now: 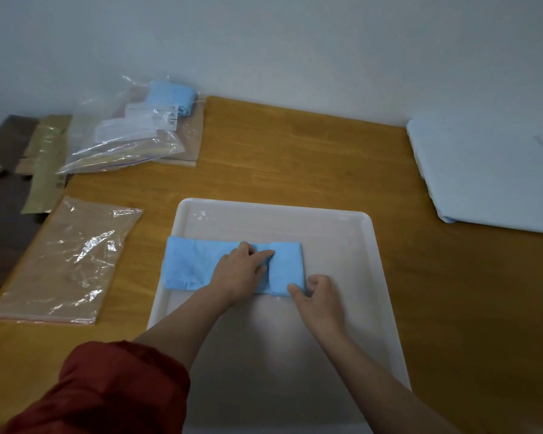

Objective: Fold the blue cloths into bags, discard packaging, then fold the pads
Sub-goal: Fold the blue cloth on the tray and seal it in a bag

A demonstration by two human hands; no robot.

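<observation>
A blue cloth (187,264), folded into a long strip, lies across a white tray (336,245). My left hand (240,270) presses down on the strip's middle, index finger stretched along a fold line. My right hand (318,292) pinches the near right corner of the strip's folded-over right end. An empty clear bag (66,261) lies flat to the left of the tray. Farther back left, a clear bag (123,136) holds a folded blue cloth (170,97) and white slips. A stack of pale blue pads (489,173) lies at the right.
All of this rests on a wooden table (295,161) against a pale wall. Olive and brown packaging strips (44,170) hang over the table's left edge above a dark surface. Bare wood shows between the tray and the pads.
</observation>
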